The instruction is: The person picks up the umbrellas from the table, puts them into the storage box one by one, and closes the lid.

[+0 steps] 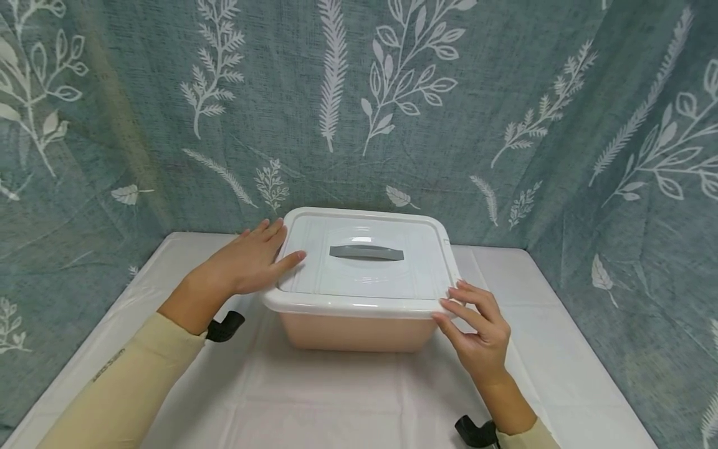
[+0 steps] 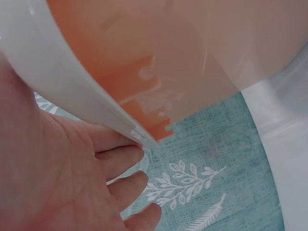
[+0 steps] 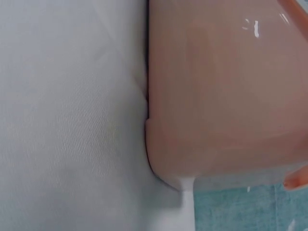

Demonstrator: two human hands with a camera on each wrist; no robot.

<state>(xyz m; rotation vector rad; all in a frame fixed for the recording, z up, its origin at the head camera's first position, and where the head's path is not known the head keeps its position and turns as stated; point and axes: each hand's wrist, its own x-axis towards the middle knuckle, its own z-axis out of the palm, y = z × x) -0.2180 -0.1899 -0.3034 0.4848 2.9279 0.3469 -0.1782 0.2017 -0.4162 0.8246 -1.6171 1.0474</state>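
Observation:
A pale peach plastic storage box stands on the table under a white lid with a grey handle. My left hand lies along the lid's left edge, thumb over the top and fingers extended beside the rim. In the left wrist view, the fingertips are right at the lid's rim, and orange moulded parts show under it. At the front right corner, my right hand touches the rim with its thumb and lightly bent fingertips. The right wrist view shows the box's side, with the hand out of sight.
A white cloth covers the table. Behind and on both sides hangs a blue-green curtain with white leaf prints, close to the back of the box. Each wrist wears a black camera mount.

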